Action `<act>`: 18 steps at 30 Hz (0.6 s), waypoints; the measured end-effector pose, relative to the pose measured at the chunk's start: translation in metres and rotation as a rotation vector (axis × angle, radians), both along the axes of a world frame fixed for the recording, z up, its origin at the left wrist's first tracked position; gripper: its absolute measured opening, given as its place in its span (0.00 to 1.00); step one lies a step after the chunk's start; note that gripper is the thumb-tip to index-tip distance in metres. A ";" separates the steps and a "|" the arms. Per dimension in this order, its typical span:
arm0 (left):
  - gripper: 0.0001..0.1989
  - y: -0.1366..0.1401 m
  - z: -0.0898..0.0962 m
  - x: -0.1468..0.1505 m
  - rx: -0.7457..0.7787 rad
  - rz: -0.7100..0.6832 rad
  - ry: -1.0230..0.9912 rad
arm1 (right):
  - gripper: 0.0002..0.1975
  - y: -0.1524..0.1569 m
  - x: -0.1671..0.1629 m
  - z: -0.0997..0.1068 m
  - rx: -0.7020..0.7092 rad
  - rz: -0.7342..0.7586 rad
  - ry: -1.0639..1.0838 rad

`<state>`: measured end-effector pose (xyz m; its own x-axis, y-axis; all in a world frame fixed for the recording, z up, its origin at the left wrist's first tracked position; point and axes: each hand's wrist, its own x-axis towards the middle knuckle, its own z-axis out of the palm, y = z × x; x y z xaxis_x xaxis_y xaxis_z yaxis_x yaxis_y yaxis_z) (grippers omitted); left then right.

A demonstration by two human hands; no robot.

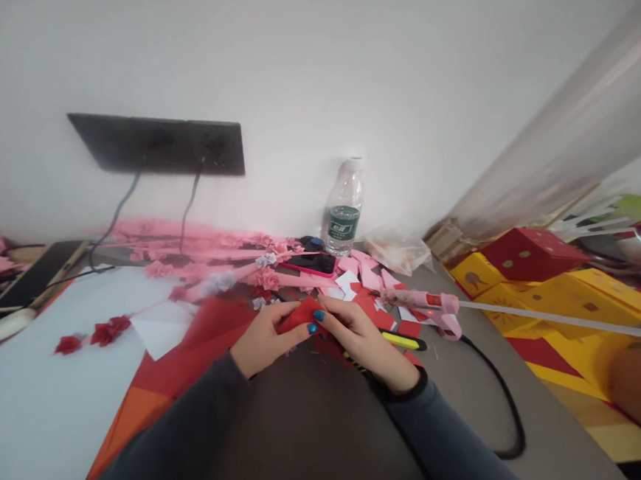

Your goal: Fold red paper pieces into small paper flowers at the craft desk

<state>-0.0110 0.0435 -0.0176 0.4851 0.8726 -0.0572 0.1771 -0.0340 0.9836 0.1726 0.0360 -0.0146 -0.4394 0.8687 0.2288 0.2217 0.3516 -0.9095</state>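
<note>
Between my two hands is a small piece of red paper [302,312], pinched from both sides above the table. My left hand [267,339] has its thumb on the near edge of the paper. My right hand [364,334] presses its thumb and fingers on the paper's right side. Beside my right hand lies a yellow and black cutter [403,339]. Further right a pink glue gun [437,308] rests with a long white glue stick [531,312] in its back. Red and white paper scraps [370,303] are scattered beyond my hands.
A water bottle [344,212] and a phone [311,263] stand near the wall. Pink paper flower stems [215,244] spread at the back left. Large white paper [60,386] and red sheets [217,333] cover the left side. Yellow and red boxes [537,252] sit right.
</note>
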 end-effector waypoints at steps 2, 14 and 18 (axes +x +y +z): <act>0.15 -0.001 0.000 0.000 0.002 -0.003 0.032 | 0.23 0.000 -0.001 -0.001 0.020 -0.008 -0.010; 0.17 -0.005 0.003 0.003 0.004 -0.011 -0.022 | 0.26 0.002 -0.002 -0.005 -0.020 -0.001 -0.002; 0.17 -0.005 0.006 0.004 0.034 0.049 -0.065 | 0.26 0.002 -0.003 -0.005 -0.035 -0.014 0.019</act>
<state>-0.0072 0.0388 -0.0118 0.4438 0.8961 0.0027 0.1153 -0.0601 0.9915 0.1697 0.0378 -0.0191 -0.4226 0.8826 0.2062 0.2088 0.3162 -0.9254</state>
